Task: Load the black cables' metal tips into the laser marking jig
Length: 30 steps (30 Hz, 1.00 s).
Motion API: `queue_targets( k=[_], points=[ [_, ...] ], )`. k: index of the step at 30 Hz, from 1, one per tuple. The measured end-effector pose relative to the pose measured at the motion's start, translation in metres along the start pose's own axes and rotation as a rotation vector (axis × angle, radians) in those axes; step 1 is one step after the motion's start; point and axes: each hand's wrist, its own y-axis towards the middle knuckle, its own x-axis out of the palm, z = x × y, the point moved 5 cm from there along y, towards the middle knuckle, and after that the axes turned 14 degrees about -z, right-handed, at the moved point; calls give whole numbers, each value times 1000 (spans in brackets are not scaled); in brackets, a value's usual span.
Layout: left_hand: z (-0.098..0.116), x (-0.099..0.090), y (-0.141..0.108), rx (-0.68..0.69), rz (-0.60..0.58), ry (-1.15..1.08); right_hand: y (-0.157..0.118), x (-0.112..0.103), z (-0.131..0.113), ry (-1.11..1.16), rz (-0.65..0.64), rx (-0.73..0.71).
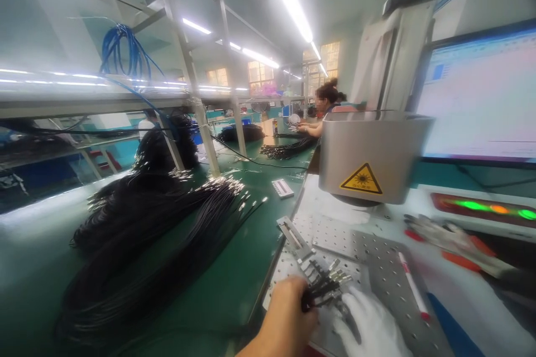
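My bare left hand (288,309) is closed around a bunch of black cables (321,289) at the lower middle of the view. The cables' silvery metal connectors (338,274) point away from me, beside a metal fixture (310,269) on a perforated metal plate (379,259). My right hand (372,326), in a white glove, is just right of the bunch. Its fingers are slightly blurred and look apart, with the fingertips close to the cables; whether they touch them is unclear.
A laser head (363,153) with a yellow warning label overhangs the plate. Black cable bundles (167,223) cover the green table at left. A marker (414,285), gloves (454,240) and a monitor (481,95) are at right. A co-worker (324,106) sits farther back.
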Motion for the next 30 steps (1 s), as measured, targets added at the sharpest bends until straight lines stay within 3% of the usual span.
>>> queue_targets(
  k=[3,7,14,18,25,30],
  points=[
    [3,5,1,34,-20,51,6,-9,-4,6,-53,-39],
    [1,9,3,40,-38,58,11,-17,-6,17,-116,36],
    [1,9,4,37,-33,76,12,-9,-9,97,-37,73],
    [1,7,4,36,-12,82,11,-2,-8,125,-109,121],
    [-4,9,5,-64,-38,-10,12,-7,-5,186,-220,147],
    [-19,14,9,-168,-53,-64,13,-24,-9,92,-111,122]
  ],
)
